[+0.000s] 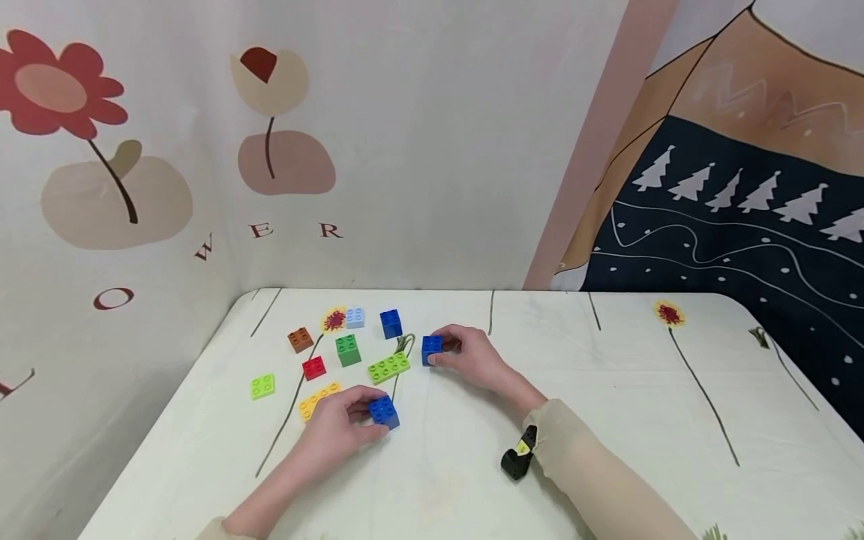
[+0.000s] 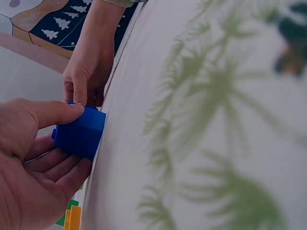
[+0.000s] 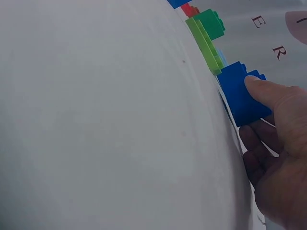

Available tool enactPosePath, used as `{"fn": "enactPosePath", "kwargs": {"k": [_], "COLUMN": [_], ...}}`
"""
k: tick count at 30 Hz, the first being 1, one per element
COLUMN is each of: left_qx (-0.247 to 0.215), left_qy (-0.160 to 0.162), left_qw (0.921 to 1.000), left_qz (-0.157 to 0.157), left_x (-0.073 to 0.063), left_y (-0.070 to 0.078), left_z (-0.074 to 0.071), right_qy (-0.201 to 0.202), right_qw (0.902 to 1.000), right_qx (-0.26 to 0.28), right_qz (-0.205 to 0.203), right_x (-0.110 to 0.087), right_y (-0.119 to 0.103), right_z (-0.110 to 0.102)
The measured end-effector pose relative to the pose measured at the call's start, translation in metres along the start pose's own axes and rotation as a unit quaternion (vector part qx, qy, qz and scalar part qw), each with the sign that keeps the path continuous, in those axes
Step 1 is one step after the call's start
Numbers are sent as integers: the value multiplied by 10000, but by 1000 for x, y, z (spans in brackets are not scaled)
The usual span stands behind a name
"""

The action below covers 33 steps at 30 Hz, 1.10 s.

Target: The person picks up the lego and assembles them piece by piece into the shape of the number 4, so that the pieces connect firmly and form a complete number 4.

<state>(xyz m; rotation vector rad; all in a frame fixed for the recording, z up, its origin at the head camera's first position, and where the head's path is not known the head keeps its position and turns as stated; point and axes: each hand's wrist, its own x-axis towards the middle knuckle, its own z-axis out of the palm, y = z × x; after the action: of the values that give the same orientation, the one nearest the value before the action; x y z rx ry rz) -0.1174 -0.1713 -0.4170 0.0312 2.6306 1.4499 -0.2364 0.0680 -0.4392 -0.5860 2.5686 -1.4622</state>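
In the head view my left hand [image 1: 337, 429] grips a blue toy brick [image 1: 383, 412] between thumb and fingers, low at the table. The left wrist view shows the thumb on one side of that brick [image 2: 80, 134] and fingers on the other. Farther forward and to the right, my right hand [image 1: 472, 358] holds a second blue brick [image 1: 431, 350], its thumb across the near side. In the right wrist view this brick [image 3: 243, 96] is at the tabletop. A long lime brick [image 1: 388, 368] lies between the hands. Partly behind the left hand is a yellow brick [image 1: 316, 402].
Left of centre stand a green brick [image 1: 348, 351], a red one [image 1: 313, 367], a brown one [image 1: 300, 340], a light blue one [image 1: 355, 318] and another blue one [image 1: 390, 324]. A lime square brick [image 1: 262, 386] sits farthest left. Printed cloth [image 1: 418, 187] rises behind the table.
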Motion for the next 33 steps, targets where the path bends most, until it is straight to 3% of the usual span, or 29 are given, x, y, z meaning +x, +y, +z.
{"fn": "enactPosePath", "kwargs": {"k": [7,24,33], "left_qx": [39,148,336], "left_qy": [-47,-160,-5], "left_qw": [10000,9997,9993], "left_qz": [26,139,130], "left_x": [0,0,2], "left_y": [1,1,4], "left_z": [0,3,5], "right_qy": [18,111,-65], "right_qw": [10000,9998,9997], "right_qx": [20,-22,-99], "right_qz": [-43,-179,-200], "right_x": [-14,-57,-73], "right_y": [-5,7,18], "right_z": [-12,-50,-64]}}
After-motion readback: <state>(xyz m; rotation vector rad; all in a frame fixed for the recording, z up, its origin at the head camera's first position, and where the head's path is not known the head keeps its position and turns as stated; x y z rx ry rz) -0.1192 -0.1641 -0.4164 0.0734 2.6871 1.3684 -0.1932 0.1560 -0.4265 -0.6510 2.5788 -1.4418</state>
